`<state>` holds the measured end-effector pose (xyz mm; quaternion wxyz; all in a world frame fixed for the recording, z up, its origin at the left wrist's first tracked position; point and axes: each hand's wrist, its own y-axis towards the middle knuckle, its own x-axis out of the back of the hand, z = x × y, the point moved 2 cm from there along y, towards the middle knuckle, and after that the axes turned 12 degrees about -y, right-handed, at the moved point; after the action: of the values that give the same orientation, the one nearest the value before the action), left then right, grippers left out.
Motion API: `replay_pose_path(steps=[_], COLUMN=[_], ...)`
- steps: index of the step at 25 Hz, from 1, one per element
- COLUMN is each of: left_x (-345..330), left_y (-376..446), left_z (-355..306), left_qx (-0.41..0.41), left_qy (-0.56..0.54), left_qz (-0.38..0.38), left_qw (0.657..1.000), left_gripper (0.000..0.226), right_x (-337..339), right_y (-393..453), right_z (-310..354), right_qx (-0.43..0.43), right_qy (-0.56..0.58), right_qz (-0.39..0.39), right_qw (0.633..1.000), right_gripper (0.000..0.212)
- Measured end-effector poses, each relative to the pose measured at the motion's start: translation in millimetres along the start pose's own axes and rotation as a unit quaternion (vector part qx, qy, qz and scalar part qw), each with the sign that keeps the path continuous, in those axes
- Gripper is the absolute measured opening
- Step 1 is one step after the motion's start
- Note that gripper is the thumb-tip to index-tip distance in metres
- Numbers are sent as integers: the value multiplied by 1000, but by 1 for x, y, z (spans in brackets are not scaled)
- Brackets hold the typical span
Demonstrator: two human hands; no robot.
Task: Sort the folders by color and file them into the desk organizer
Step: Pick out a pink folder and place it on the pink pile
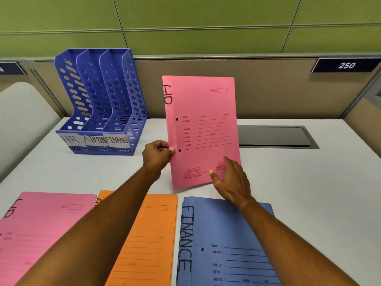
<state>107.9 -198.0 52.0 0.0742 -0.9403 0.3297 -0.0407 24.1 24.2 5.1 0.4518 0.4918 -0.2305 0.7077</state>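
Observation:
A pink folder (203, 129) marked HR stands upright above the desk. My left hand (157, 154) pinches its left edge near the lower punch hole. My right hand (231, 178) holds its lower right corner, thumb on the front. The blue desk organizer (99, 100) stands at the back left with three slots labelled HR, ADMIN and FINANCE; all three look empty. Flat on the near desk lie another pink HR folder (39, 230), an orange folder (144, 240) and a blue FINANCE folder (222, 244), partly under my forearms.
A dark cable hatch (274, 137) is set into the white desk (319, 193) at the back right. A beige and green partition (185, 27) rises behind, with a sign reading 250 (346, 65). A pale chair back (20, 120) is at the left.

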Motion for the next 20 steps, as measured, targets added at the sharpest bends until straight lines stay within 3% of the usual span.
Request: replay_pose_path(steps=[9,13,17,20], left_x=[65,114,179,226], left_y=[-23,-29,-34,-38], left_z=[-49,-67,-80,-81], left_qx=[-113,-135,-130,-97], left_qy=[14,26,34,21], left_qz=[33,63,83,97], left_qw=[993,988,988,990], left_gripper=[10,7,3,7], right_x=[27,34,36,30], right_y=[-15,-24,-36,-49], right_z=[53,80,110,137], right_qx=[-12,-72,-139,-124], right_qy=[93,132,279,398], right_qz=[-71,-78,-79,-24], right_qw=[993,986,947,908], right_gripper=[54,56,49,27])
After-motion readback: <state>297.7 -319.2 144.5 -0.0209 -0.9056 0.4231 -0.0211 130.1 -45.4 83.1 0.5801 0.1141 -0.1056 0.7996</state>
